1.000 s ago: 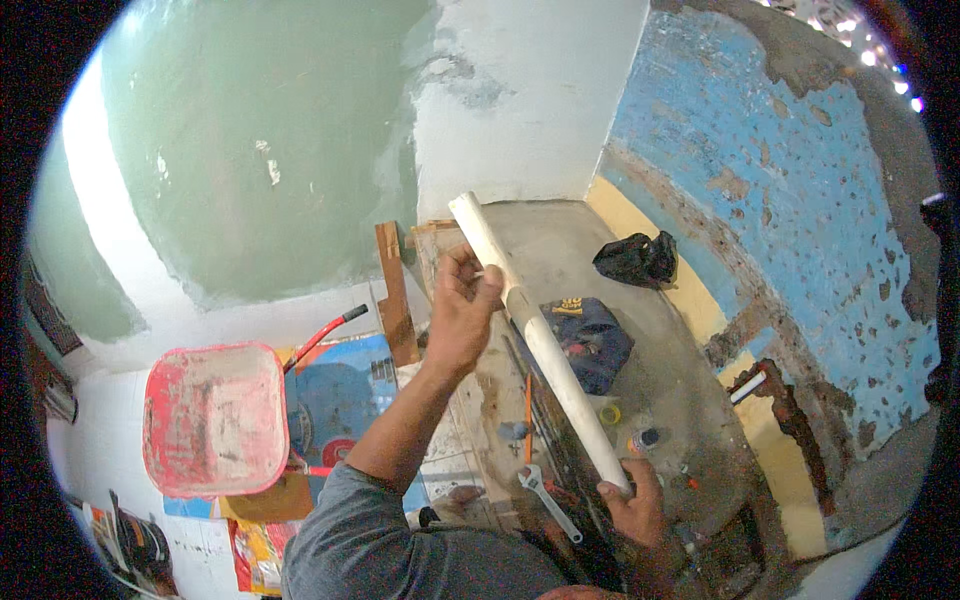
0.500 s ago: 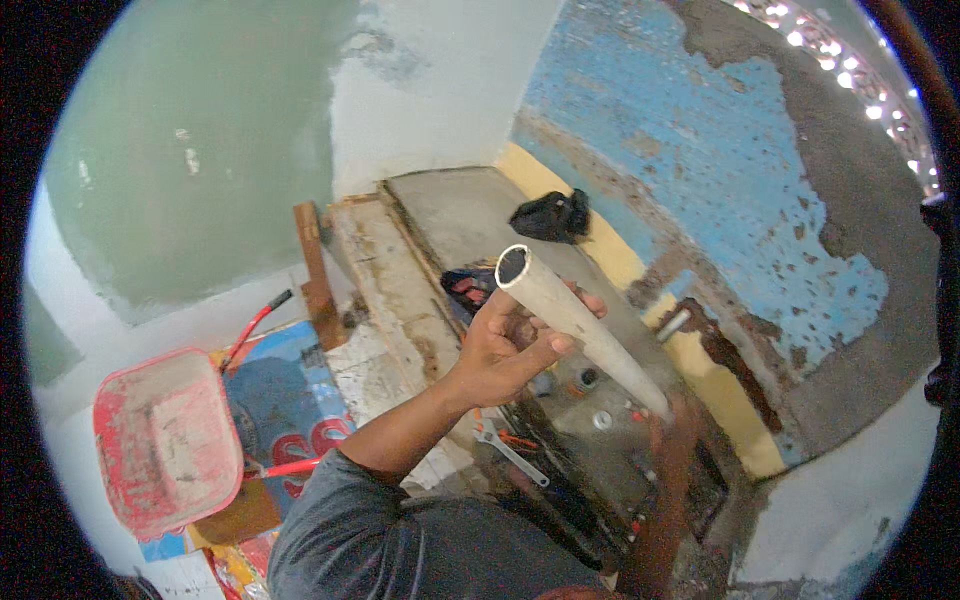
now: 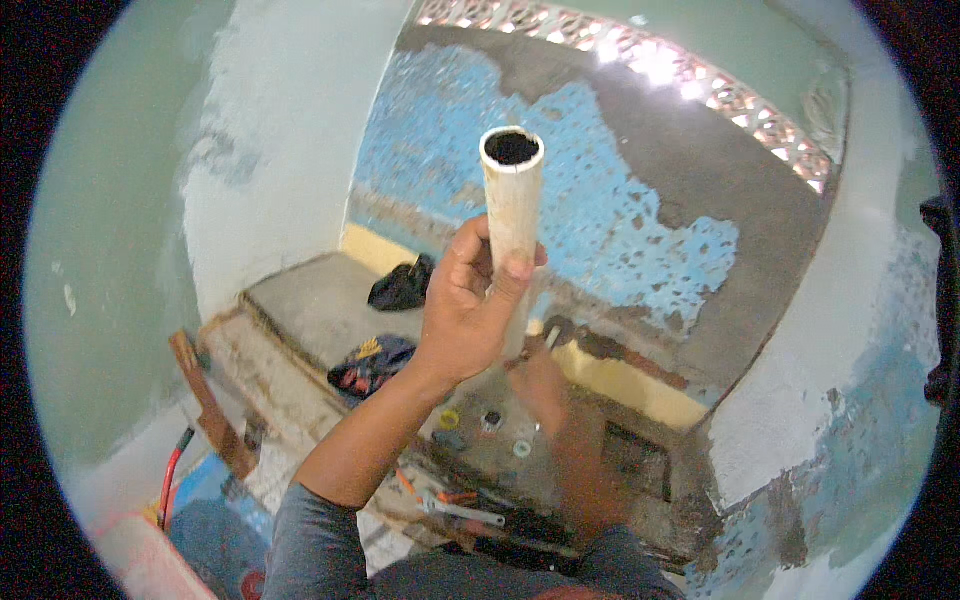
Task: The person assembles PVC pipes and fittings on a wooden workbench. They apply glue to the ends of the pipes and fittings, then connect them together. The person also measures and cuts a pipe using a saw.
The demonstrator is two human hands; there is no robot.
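An off-white plastic pipe stands nearly upright in front of me, its open round end at the top and dark inside. My left hand is wrapped round its middle, the thumb lying across the near side. Lower down, my right hand closes on the pipe's bottom end; its fingers are blurred and partly hidden. Below the hands, on the grey slab, lie a yellow ring, a small dark round fitting and a pale ring. Nearer to me is a wrench.
A black plastic bag and a dark cloth bundle lie on the slab. A short pipe stub sticks out low on the peeling blue wall. At left are a wooden plank and a red tub.
The pipe has swung from a slant to nearly upright, its open end now higher. My view has turned to the right, bringing more of the right wall into sight. Both hands stay on the pipe.
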